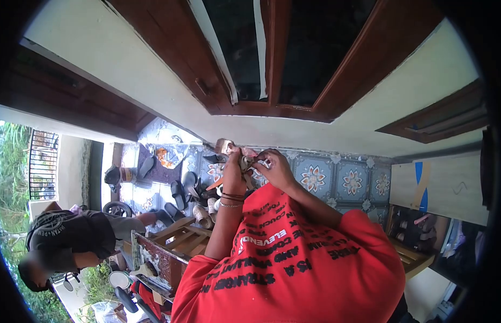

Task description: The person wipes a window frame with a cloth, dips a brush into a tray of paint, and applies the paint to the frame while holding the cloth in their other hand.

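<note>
My left hand [234, 168] is at the middle of the view, its fingers closed around part of a small pale and pinkish item [247, 156] that I cannot make out clearly. Right beside it, my right hand [274, 168] has its fingers bent in on the same bundle, pinching something whitish. A brownish block-like piece [224, 146] shows just above my left hand. Below the hands lies an orange object [214, 184]. Dark bracelets and a light one circle my left wrist. The red shirt [293, 253] fills the area under my forearms.
Sandals [178, 195] and pale shoes [202, 216] lie on the patterned tile floor [313, 177]. A wooden bench [180, 237] stands at lower left. Another person in dark clothes [73, 237] is at far left. A wooden-framed window [315, 111] is above, and a light board [444, 188] at right.
</note>
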A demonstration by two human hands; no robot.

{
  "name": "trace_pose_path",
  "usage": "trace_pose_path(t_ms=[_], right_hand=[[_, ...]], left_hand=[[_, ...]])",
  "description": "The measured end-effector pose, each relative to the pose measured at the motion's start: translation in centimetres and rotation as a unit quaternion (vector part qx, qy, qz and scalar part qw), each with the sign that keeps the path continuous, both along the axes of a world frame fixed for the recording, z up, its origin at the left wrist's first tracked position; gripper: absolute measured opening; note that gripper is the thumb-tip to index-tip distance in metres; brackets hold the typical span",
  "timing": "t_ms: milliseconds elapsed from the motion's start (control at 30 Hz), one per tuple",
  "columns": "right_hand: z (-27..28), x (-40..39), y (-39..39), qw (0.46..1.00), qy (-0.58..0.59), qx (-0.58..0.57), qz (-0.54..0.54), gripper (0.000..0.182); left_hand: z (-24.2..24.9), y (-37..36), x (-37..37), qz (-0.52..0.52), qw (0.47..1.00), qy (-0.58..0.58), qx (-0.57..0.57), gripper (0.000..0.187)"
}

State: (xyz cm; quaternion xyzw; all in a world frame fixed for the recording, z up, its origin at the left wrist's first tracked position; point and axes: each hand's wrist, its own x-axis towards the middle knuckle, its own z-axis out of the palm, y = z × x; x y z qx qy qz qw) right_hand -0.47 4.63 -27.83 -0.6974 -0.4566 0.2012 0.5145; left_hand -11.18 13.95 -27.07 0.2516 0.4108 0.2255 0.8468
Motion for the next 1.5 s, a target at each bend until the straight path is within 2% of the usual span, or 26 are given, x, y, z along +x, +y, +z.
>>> trace_pose_path(t_ms=[67, 133, 200, 333, 400, 433, 467, 533, 600, 667, 733, 800, 833, 867, 933, 967, 1033, 1067, 1133, 1167, 1267, 1300, 1333, 1400, 1467, 1500], right_hand=[[-0.2, 0.4, 0.1, 0.999, 0.039, 0.013, 0.002, 0.021], [-0.3, 0.7, 0.2, 0.997, 0.077, 0.025, 0.005, 0.019], [-0.4, 0.6, 0.0, 0.988, 0.147, -0.013, -0.035, 0.016], [-2.8, 1.6, 0.0, 0.978, 0.176, -0.065, -0.097, 0.011], [-3.0, 2.5, -0.6, 0.866, 0.489, -0.044, -0.091, 0.011], [-4.3, 3.3, -1.1, 0.825, 0.555, -0.017, -0.105, 0.012], [-4.8, 4.1, -1.3, 0.826, 0.553, -0.016, -0.106, 0.012], [-6.1, 5.8, -2.1, 0.832, 0.506, 0.006, -0.226, 0.017], [-7.9, 6.8, -3.2, 0.845, 0.478, -0.019, -0.239, 0.020], [-7.9, 7.3, -4.2, 0.917, 0.269, -0.193, -0.224, 0.021], [-9.2, 7.7, -4.7, 0.919, 0.276, -0.182, -0.215, 0.025], [-10.8, 8.0, -5.0, 0.940, 0.268, 0.047, -0.207, 0.035], [-5.6, 7.7, -4.7, 0.872, 0.456, 0.087, -0.157, 0.042], [-7.1, 8.4, -4.5, 0.852, 0.489, 0.147, -0.116, 0.041], [-4.3, 8.6, -4.2, 0.762, 0.603, 0.237, 0.005, 0.039], [-3.6, 8.6, -3.8, 0.760, 0.602, 0.244, 0.001, 0.039], [-2.8, 8.7, -3.2, 0.694, 0.647, 0.310, 0.060, 0.037], [-3.2, 9.0, -2.9, 0.692, 0.646, 0.318, 0.055, 0.037], [-4.4, 9.3, -2.2, 0.618, 0.684, 0.357, 0.151, 0.031], [-4.8, 9.2, -1.8, 0.626, 0.690, 0.351, 0.098, 0.026], [-4.4, 9.2, -1.5, 0.614, 0.715, 0.316, 0.109, 0.025], [-4.9, 9.2, -1.1, 0.655, 0.702, 0.278, 0.040, 0.027], [-4.6, 9.1, -1.1, 0.651, 0.700, 0.291, 0.037, 0.027], [-3.8, 8.7, -1.1, 0.705, 0.679, 0.195, -0.066, 0.026], [-5.2, 9.1, -0.1, 0.704, 0.672, 0.210, -0.092, 0.026], [-6.2, 9.4, 0.2, 0.732, 0.639, 0.191, -0.139, 0.025]], left_hand=[[0.3, -0.1, 0.5, 0.060, 0.995, 0.072, 0.043, 0.015], [-2.4, 0.5, 0.1, 0.072, 0.993, 0.034, 0.086, 0.017], [-2.5, 0.7, 0.2, 0.162, 0.961, 0.127, 0.183, 0.017], [-2.1, 1.0, 0.3, 0.201, 0.950, 0.101, 0.216, 0.019], [-2.6, 1.1, -0.1, 0.196, 0.951, 0.085, 0.222, 0.022], [-2.5, 1.1, -0.4, 0.187, 0.948, 0.084, 0.243, 0.022], [-2.5, 1.0, -0.7, 0.178, 0.945, 0.082, 0.263, 0.022], [-2.4, 1.0, -1.2, 0.175, 0.950, 0.108, 0.236, 0.024], [-2.9, 1.2, -1.8, 0.170, 0.948, 0.102, 0.250, 0.024], [-2.7, 1.3, -2.3, 0.174, 0.950, 0.107, 0.237, 0.022], [-3.1, 1.5, -3.0, 0.165, 0.947, 0.102, 0.257, 0.021], [-2.7, 1.4, -3.1, 0.169, 0.946, 0.131, 0.245, 0.022], [-2.8, 1.5, -3.2, 0.164, 0.948, 0.129, 0.239, 0.022], [-3.0, 1.5, -3.3, 0.159, 0.951, 0.128, 0.234, 0.022], [-1.7, 1.2, -3.1, 0.141, 0.954, 0.120, 0.235, 0.022], [-1.6, 1.2, -3.1, 0.143, 0.953, 0.124, 0.235, 0.022], [-1.3, 1.3, -3.1, 0.136, 0.953, 0.127, 0.240, 0.023], [-1.2, 1.3, -3.0, 0.139, 0.951, 0.132, 0.243, 0.022], [-0.9, 1.2, -2.9, 0.145, 0.946, 0.145, 0.250, 0.022], [-0.4, 1.1, -2.9, 0.132, 0.945, 0.147, 0.259, 0.023], [-0.7, 1.3, -3.4, 0.120, 0.944, 0.147, 0.271, 0.025], [-1.4, 1.7, -3.8, 0.111, 0.945, 0.138, 0.274, 0.027], [-0.7, 1.4, -3.6, 0.117, 0.944, 0.155, 0.268, 0.029], [-1.3, 1.7, -4.4, 0.103, 0.944, 0.161, 0.269, 0.029], [-1.6, 1.8, -4.7, 0.110, 0.945, 0.177, 0.254, 0.028], [-1.8, 1.9, -4.9, 0.106, 0.945, 0.177, 0.252, 0.028]])
